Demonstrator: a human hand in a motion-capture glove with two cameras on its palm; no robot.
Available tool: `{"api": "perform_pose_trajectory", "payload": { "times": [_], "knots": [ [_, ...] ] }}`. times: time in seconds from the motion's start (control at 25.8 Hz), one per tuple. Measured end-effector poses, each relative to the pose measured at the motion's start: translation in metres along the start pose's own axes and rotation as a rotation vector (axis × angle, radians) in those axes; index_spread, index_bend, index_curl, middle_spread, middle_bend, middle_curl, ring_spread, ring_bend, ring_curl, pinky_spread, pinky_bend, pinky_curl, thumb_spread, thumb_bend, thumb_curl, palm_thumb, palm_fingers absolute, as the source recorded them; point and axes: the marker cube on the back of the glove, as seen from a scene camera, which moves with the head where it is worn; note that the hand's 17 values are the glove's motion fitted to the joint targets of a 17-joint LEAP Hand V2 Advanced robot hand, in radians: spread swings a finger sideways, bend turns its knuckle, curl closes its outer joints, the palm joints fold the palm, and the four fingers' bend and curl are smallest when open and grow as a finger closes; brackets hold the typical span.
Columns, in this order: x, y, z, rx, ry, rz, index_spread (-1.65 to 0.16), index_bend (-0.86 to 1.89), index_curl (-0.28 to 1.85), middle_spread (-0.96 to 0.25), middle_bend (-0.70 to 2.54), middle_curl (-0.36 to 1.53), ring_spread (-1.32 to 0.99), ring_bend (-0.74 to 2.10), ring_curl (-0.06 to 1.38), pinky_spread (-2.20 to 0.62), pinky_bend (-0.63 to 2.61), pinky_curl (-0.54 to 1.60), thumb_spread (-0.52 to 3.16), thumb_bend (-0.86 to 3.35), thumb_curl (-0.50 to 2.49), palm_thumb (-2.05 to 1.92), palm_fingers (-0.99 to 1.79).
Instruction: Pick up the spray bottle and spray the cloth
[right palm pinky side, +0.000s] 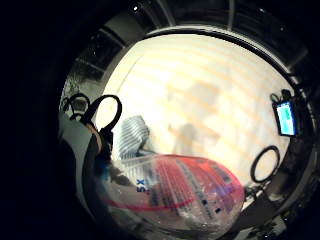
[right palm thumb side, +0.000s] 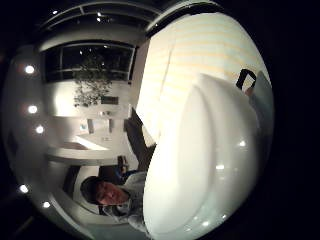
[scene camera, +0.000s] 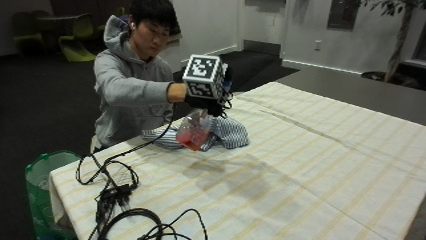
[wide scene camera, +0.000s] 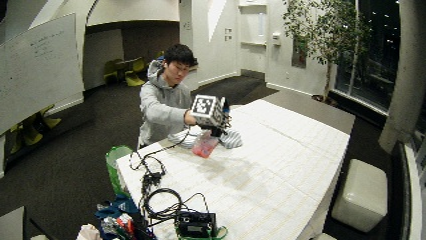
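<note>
The person sits at the near edge of a table (scene camera: 319, 165) covered with a cream cloth striped in yellow. The gloved right hand (scene camera: 205, 104) is raised above the table surface and grasps the spray bottle (scene camera: 194, 131) at its upper part, fingers curled round the neck. The bottle is a clear container holding red liquid; it hangs below the hand, clear of the table and tilted, its base swung toward the person's side. In the little finger side palm view the bottle (right palm pinky side: 175, 192) fills the area next to the palm, its clear wall and red content showing with printed lettering on it. In the thumb side palm view a large white rounded form lies close against the palm; what part of the bottle this is cannot be determined.

The cloth (scene camera: 225, 132), a blue-and-white striped fabric, lies crumpled on the table just behind and beside the bottle, directly in front of the person. It also appears beyond the bottle in the little finger side palm view (right palm pinky side: 131, 136). Whether the bottle touches it cannot be told.

The other hand is not visible. Black cables (scene camera: 120, 195) trail across the table corner nearest the camera. A green bin (scene camera: 41, 185) stands on the floor beside that corner.
</note>
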Motion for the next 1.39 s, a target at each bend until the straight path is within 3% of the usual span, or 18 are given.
{"api": "perform_pose_trajectory", "payload": {
  "times": [0.43, 0.93, 1.39],
  "knots": [
    [-0.084, 0.044, -0.008, -0.224, 0.38, -0.016, -0.24, 0.4, 0.5, -0.12, 0.66, 0.51, -0.18, 0.7, 0.46, -0.27, 0.4, 0.39, 0.04, -0.03, 0.68, 1.05, 1.39],
    [-0.05, 0.059, 0.088, -0.427, 0.524, 0.027, -0.24, 0.39, 0.53, -0.12, 0.66, 0.51, -0.18, 0.7, 0.47, -0.27, 0.4, 0.4, 0.02, -0.03, 0.7, 1.04, 1.39],
    [-0.101, 0.075, 0.059, -0.353, 0.55, -0.023, -0.24, 0.38, 0.54, -0.12, 0.67, 0.51, -0.18, 0.7, 0.47, -0.27, 0.39, 0.41, 0.01, -0.03, 0.71, 1.04, 1.39]
  ]
}}
